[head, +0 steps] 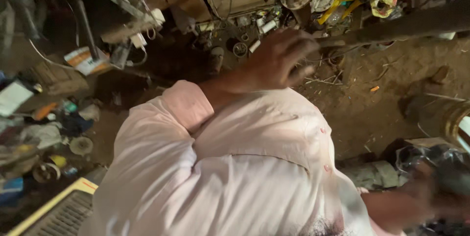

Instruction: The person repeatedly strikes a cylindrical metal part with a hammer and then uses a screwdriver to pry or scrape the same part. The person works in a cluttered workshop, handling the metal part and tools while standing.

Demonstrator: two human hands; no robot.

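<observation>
Pink shirt below, left hand reaches forward, grip around dark pipe.

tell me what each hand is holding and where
Left hand touches a long dark bar near its end; grip unclear. Right hand is blurred, cannot tell.

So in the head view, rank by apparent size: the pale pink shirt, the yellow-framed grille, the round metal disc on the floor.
1. Pale pink shirt, though nearest the camera.
2. Yellow-framed grille, partly cut off.
3. Round metal disc.

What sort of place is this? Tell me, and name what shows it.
Probably a cluttered repair workshop: dirt floor, heaps of small parts and wires, a long pipe under the left hand.
</observation>
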